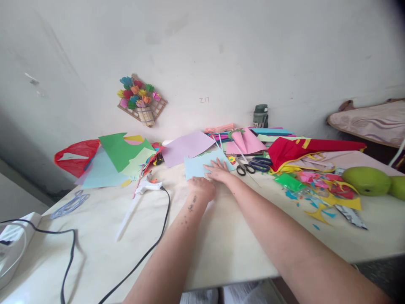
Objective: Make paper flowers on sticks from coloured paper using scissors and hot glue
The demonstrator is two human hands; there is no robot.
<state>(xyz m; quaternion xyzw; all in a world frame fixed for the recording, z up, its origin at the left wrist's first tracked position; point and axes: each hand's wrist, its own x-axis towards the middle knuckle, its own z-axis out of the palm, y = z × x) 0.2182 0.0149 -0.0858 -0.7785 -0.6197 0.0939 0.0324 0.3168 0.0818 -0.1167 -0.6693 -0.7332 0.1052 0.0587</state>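
Note:
A light blue sheet of paper point(198, 165) lies on the table in front of me. My left hand point(202, 188) is closed at its near edge, fingers curled against the paper, with the fingertips partly hidden. Flat on the same sheet rests my right hand point(219, 171), fingers spread. Just right of the paper are black-handled scissors point(245, 169) and a small yellow-and-red paper flower point(232, 159). Behind the sheet lies a lilac sheet point(186, 148), and a pink paper cone point(239, 141) sits at the back.
A white glue gun point(148, 185) lies to the left, its black cord crossing the table point(221, 249) toward me. Green paper point(122, 150) and a power strip point(19, 236) are further left. On the right are paper scraps point(319, 211), red cloth point(291, 152) and green fruit point(366, 180).

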